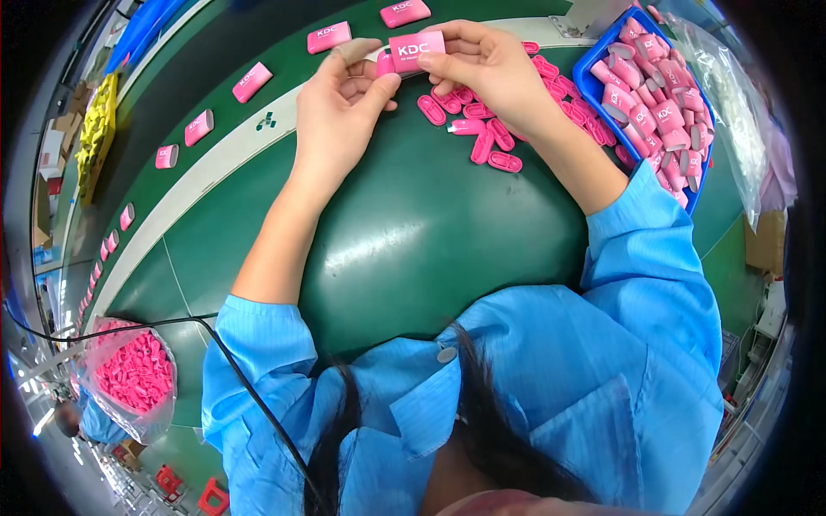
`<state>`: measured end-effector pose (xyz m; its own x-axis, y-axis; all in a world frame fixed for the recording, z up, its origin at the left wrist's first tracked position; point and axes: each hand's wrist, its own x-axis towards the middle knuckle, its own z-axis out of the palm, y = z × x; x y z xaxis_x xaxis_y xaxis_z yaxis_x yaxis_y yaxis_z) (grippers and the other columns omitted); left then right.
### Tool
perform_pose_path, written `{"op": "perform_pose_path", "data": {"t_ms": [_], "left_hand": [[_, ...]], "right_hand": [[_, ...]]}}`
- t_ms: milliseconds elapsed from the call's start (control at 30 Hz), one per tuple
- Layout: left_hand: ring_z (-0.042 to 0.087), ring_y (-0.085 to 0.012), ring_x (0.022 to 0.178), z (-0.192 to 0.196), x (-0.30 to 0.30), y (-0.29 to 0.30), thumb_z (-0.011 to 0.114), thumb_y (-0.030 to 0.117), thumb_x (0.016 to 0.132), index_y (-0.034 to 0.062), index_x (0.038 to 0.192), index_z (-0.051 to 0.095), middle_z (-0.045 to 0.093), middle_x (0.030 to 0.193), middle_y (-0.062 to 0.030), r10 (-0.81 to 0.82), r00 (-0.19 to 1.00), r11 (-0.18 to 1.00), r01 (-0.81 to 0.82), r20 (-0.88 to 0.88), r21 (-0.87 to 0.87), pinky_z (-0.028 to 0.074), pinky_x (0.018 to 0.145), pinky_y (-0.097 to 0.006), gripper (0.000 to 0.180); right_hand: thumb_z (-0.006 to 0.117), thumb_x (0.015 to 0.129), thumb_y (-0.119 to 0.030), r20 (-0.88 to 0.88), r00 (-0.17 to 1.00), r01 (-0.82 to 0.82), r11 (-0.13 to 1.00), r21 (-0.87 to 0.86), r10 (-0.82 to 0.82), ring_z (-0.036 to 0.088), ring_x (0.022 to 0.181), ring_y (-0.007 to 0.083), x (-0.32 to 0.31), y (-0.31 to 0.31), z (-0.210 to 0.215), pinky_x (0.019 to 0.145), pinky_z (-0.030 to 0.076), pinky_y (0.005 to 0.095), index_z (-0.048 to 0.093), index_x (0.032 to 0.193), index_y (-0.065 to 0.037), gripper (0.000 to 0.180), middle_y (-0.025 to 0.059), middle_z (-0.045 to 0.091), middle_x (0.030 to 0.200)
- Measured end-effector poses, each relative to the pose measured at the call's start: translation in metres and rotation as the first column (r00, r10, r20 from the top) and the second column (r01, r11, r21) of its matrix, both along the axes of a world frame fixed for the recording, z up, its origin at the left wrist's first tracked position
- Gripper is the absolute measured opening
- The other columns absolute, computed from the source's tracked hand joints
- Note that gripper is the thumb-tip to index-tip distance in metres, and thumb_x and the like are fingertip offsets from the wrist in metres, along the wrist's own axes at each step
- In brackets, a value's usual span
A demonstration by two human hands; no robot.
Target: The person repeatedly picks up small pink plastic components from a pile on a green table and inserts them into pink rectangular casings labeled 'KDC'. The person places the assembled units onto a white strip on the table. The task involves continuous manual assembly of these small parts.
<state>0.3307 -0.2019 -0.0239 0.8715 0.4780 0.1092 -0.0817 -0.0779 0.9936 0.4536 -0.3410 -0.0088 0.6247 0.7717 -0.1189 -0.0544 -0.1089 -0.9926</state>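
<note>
My right hand grips a pink flat-oval printed shell between thumb and fingers, above the pale rail at the far side of the table. Just left of it, my left hand pinches a small pink piece at the shell's left end. Whether this piece sits inside the shell or only touches it, I cannot tell. Loose pink oval ring-like pieces lie heaped below and beside my right hand. Among them is one pink piece with a pale tip.
A blue bin full of pink shells stands at the right. Beyond the pale rail, a green belt carries spaced pink shells. At lower left sit a clear bag of pink pieces and a black cable. Another person is behind.
</note>
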Motion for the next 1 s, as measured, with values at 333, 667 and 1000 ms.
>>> {"op": "perform_pose_path", "data": {"t_ms": [333, 667, 1000], "left_hand": [[0.059, -0.0323, 0.080, 0.011, -0.014, 0.030, 0.059, 0.013, 0.085, 0.0038, 0.104, 0.064, 0.060, 0.094, -0.0153, -0.060, 0.967, 0.573, 0.237, -0.249, 0.784, 0.047, 0.074, -0.036, 0.022], [0.062, -0.0318, 0.081, 0.023, -0.017, 0.028, 0.064, 0.009, 0.078, 0.0003, 0.099, 0.064, 0.062, 0.093, -0.0157, -0.042, 0.954, 0.498, 0.277, -0.296, 0.822, 0.050, 0.076, -0.037, 0.023], [0.062, -0.0124, 0.091, 0.021, 0.008, 0.033, 0.061, 0.014, 0.088, 0.0020, 0.106, 0.062, 0.065, 0.101, -0.0045, -0.100, 0.995, 0.872, 0.088, 0.001, -0.481, 0.051, 0.083, -0.026, 0.022]], "right_hand": [[0.064, 0.083, -0.005, 0.147, 0.948, -0.277, 0.959, -0.063, 0.283, 0.060, 0.083, 0.0094, -0.045, -0.056, 0.026, 0.067, 0.050, 0.0220, 0.058, 0.109, 0.001, 0.028, 0.0056, 0.063, 0.092], [0.067, 0.081, -0.011, 0.365, 0.912, -0.227, 0.972, 0.062, 0.189, 0.061, 0.069, 0.0067, -0.048, -0.023, 0.009, 0.060, 0.050, 0.0226, 0.061, 0.102, -0.004, 0.023, 0.0059, 0.065, 0.081], [0.066, 0.083, -0.013, 0.000, 0.991, -0.133, 0.988, 0.078, 0.133, 0.059, 0.068, 0.0104, 0.014, 0.017, 0.030, 0.064, 0.049, 0.0231, 0.059, 0.103, 0.004, 0.027, 0.0078, 0.064, 0.082]]}}
